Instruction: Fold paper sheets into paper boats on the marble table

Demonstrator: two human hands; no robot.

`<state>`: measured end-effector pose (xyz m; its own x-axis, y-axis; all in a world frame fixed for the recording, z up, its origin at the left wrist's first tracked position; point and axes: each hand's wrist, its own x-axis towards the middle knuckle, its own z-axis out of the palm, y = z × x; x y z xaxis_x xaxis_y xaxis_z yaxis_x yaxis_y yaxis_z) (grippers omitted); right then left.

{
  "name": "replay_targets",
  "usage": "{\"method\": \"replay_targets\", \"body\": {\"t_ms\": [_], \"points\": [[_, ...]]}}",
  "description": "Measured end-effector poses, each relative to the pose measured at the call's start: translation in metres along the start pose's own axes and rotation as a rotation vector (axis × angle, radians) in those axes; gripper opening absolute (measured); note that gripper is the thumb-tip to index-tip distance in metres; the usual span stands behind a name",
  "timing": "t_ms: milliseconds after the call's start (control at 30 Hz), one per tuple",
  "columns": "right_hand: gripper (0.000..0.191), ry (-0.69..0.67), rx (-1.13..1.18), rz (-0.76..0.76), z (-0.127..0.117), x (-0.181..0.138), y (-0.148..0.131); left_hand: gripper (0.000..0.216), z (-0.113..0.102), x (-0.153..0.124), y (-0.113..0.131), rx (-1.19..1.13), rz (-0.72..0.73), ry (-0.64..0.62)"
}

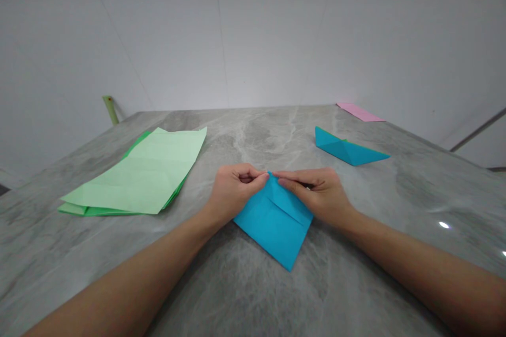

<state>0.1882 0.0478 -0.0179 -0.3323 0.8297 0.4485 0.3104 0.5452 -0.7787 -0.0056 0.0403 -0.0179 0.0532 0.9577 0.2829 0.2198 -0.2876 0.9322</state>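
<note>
A folded piece of blue paper, roughly diamond-shaped with a crease or flap edge running across it, is between my hands above the grey table. My left hand pinches its far corner from the left, thumb against the fingers. From the right, my right hand pinches the paper close to the same corner, so the two sets of fingertips nearly meet. The near corner of the paper points toward me. Fingers cover parts of its upper edges.
On the left lies a stack of light and darker green paper sheets. A folded blue paper boat rests at the right, with a pink sheet at the table's far right edge. The grey marbled table meets a white wall.
</note>
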Motion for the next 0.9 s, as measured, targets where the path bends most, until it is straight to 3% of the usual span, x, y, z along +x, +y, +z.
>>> {"method": "replay_targets", "body": {"t_ms": [133,400,900], "points": [[0.025,0.005,0.046,0.099,0.002,0.0006,-0.0006,0.014,0.0001,-0.0005,0.0021,0.01,0.021,0.015],[0.032,-0.152,0.123,0.24,0.0042,0.004,-0.0055,0.01,0.0023,-0.0044,0.0036,0.051,0.034,-0.044],[0.034,-0.183,0.047,0.143,0.0007,0.0005,-0.005,0.011,-0.0032,-0.0036,0.0099,0.048,0.079,-0.203]]}}
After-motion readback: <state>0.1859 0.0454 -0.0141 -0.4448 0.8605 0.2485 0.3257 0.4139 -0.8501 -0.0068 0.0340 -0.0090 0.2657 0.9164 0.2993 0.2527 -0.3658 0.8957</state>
